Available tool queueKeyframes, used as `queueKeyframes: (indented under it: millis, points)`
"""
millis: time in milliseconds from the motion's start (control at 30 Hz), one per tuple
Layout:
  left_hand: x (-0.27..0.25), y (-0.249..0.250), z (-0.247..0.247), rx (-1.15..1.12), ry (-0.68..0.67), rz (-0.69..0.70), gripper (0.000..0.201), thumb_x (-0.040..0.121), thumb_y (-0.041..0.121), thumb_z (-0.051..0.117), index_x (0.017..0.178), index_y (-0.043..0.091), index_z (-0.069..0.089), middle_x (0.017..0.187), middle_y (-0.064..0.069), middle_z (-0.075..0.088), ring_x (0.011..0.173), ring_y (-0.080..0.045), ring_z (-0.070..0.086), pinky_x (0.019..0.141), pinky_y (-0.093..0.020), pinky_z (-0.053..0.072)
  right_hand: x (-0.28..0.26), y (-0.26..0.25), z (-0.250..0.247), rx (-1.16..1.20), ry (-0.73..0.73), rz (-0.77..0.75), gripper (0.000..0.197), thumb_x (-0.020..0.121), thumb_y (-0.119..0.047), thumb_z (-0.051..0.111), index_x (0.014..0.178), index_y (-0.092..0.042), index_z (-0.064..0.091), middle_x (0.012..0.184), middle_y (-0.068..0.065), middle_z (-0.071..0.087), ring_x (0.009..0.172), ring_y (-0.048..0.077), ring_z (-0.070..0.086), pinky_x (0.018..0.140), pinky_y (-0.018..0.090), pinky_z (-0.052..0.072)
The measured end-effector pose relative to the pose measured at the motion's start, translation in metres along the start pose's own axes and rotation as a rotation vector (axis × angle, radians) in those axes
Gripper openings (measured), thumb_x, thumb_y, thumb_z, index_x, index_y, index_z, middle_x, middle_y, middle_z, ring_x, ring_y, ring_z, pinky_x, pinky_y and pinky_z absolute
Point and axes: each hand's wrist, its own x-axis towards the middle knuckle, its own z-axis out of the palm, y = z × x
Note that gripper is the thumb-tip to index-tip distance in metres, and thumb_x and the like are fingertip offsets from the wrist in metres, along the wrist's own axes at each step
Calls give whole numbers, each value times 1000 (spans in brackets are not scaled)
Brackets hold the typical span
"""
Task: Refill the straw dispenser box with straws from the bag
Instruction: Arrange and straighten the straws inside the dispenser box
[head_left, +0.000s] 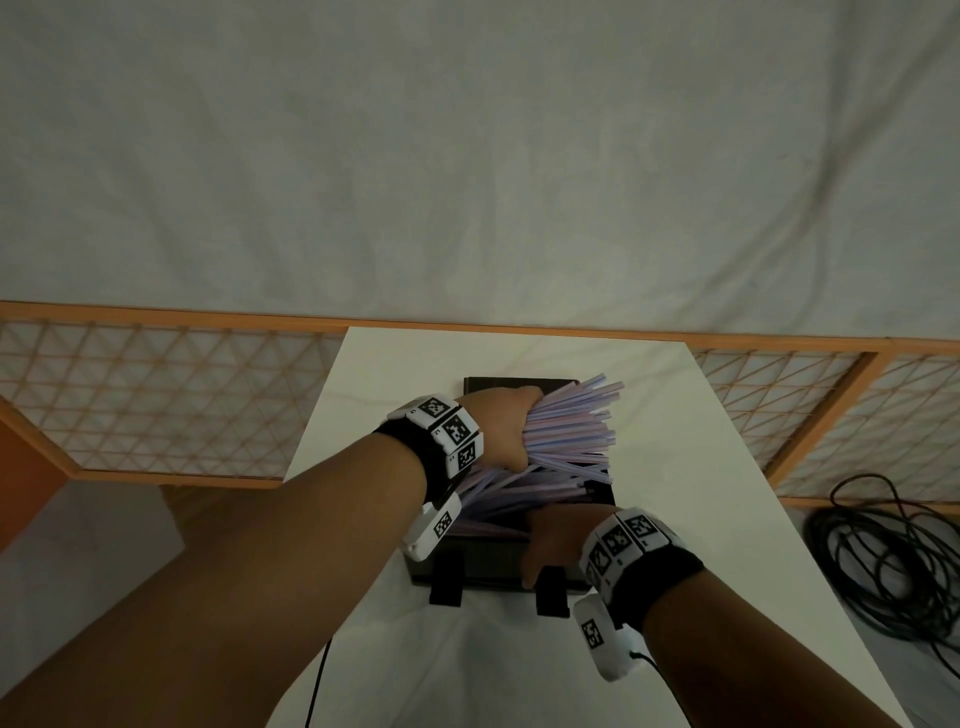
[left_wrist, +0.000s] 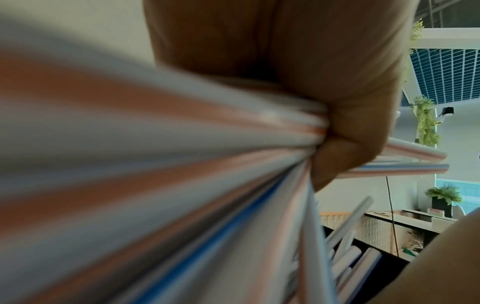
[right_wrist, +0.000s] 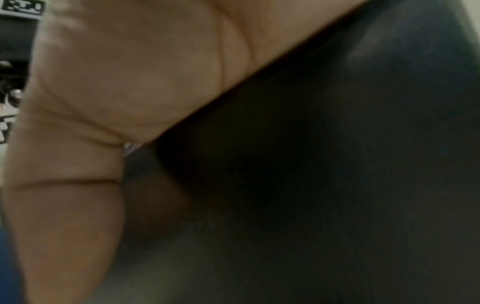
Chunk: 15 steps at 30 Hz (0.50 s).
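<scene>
A black straw dispenser box (head_left: 483, 569) stands open on the white table (head_left: 701, 467). My left hand (head_left: 504, 431) grips a thick bundle of pastel striped straws (head_left: 566, 431) above the box, with their ends fanning out to the right and down into it. The left wrist view shows my left hand (left_wrist: 345, 123) clenched around the straws (left_wrist: 182, 185), with more straws lying in the box (left_wrist: 389, 259) below. My right hand (head_left: 550, 545) holds the box's near right rim, thumb down the front wall. In the right wrist view, my right hand (right_wrist: 103, 102) lies against the dark box wall (right_wrist: 337, 164). No bag is in view.
Two black feet or clips (head_left: 447, 584) stick out at the box's near side. A wooden lattice fence (head_left: 156, 395) runs behind the table. Coiled black cables (head_left: 893, 561) lie on the floor to the right. A thin cable (head_left: 317, 680) hangs at the table's near left edge.
</scene>
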Motion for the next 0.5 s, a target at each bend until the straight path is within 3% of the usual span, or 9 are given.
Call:
queueKeyframes:
  millis: [267,400,500]
  points:
    - [-3,-6,5,-11,0,-4,44,69,18,73,102,11,44,88,-6,53,75,-23,53,68,-33,48,-4,-4,-7,-44,1,6,60,64,-41,74,117,-16,61,119,7,63,105,26,59,90,42,51]
    - [-2,-10,5,-10,11,-12,44,68,19,74,95,18,40,86,-4,53,75,-23,54,69,-34,50,-8,-6,-16,-125,-14,-22,75,63,-43,79,127,-16,52,129,6,56,115,26,54,94,42,49]
    - [-1,-12,4,-24,12,-23,45,65,18,75,94,19,40,88,-6,56,78,-26,58,71,-39,53,-14,-5,-27,-116,6,-90,88,59,-47,83,134,-20,44,136,1,52,123,22,49,96,35,43]
